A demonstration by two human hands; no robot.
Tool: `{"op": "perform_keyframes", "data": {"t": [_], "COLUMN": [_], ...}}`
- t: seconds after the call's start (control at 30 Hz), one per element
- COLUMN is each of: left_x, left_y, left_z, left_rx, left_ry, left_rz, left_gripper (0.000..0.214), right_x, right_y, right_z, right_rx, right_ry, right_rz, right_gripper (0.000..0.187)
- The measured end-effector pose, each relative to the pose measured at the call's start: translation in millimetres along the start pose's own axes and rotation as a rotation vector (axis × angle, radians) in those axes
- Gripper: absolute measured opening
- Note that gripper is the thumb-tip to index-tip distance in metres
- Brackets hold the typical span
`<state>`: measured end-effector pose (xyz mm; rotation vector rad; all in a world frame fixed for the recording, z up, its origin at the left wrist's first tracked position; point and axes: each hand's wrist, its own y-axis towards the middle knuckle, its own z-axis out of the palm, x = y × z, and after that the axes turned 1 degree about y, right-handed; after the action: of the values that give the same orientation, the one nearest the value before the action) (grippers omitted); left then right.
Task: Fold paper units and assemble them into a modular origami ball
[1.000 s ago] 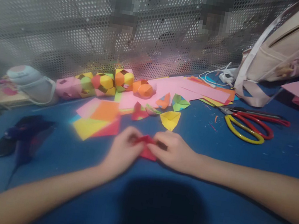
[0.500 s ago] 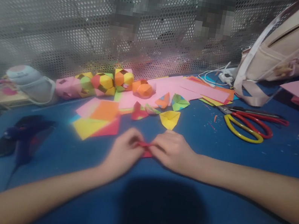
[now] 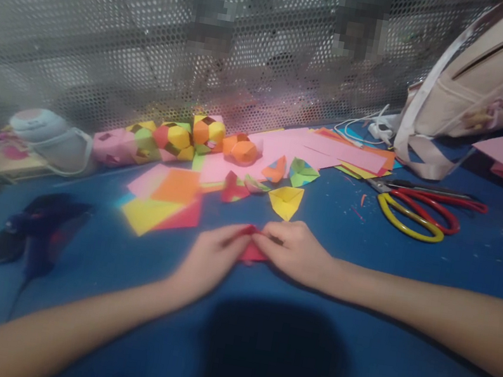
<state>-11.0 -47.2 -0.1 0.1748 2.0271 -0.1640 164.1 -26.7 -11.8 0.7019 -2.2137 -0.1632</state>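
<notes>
Between my two hands is a small red piece of folded paper [image 3: 252, 253], partly covered by fingers. My left hand [image 3: 216, 253] pinches its left side, with thumb and fingers closed. From the right, my right hand [image 3: 294, 250] grips the paper's upper edge, fingertips meeting those of the left. Just beyond the hands lies a yellow folded paper piece [image 3: 285, 201]. Other folded pieces sit around it: a red one [image 3: 235, 188], an orange one [image 3: 275, 169] and a green one [image 3: 303, 173]. Left of them are loose paper squares [image 3: 177, 186] in pink, orange, yellow and red.
Scissors [image 3: 413, 215] with red and yellow handles lie at right. A dark glue gun [image 3: 39, 233] rests at left. Folded paper balls [image 3: 175, 139] line the perforated metal panel [image 3: 127, 33], beside a pale bottle [image 3: 54, 139]. A light backpack [image 3: 485, 86] stands back right.
Both hands have shifted slightly at the red paper. Its upper edge now stands raised between the fingertips, and more of its lower part shows.
</notes>
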Motion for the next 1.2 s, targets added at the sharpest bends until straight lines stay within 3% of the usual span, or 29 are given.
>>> {"op": "perform_keyframes", "data": {"t": [0.17,0.33,0.43,0.67,0.8,0.93,1.03,1.2], "left_x": [-3.4,-3.1,-3.3,-4.8,-4.3,0.0,6.3,17.2], "left_y": [0.6,-0.6,-1.5,-2.5,-1.3,4.4,10.0,16.8], "left_z": [-1.0,0.4,1.1,1.2,-0.4,-2.5,-3.9,-7.4], "left_rx": [0.017,0.035,0.052,0.066,0.050,-0.021,-0.051,-0.178], "left_ry": [0.047,0.098,0.141,0.177,0.101,-0.055,-0.173,-0.153], "left_rz": [0.052,0.140,0.186,0.217,0.107,-0.040,-0.055,-0.028], "left_gripper": [0.027,0.025,0.028,0.031,0.024,0.020,0.023,0.021], "right_x": [3.8,-1.0,-2.2,0.2,-1.9,-17.8,-36.2,-54.9], "right_y": [1.0,-0.8,-1.4,-3.6,3.0,23.5,39.2,45.8], "right_z": [-1.6,1.4,0.3,-2.1,-12.6,-37.3,-52.9,-57.2], "right_rx": [-0.032,-0.147,-0.148,-0.120,-0.136,-0.230,-0.285,-0.132], "right_ry": [0.159,0.163,0.114,0.066,0.056,-0.083,-0.225,-0.283], "right_rz": [0.067,-0.209,-0.344,-0.402,-0.420,-0.294,-0.148,0.169], "right_gripper": [0.020,0.012,0.023,0.029,0.027,0.020,0.016,0.015]}}
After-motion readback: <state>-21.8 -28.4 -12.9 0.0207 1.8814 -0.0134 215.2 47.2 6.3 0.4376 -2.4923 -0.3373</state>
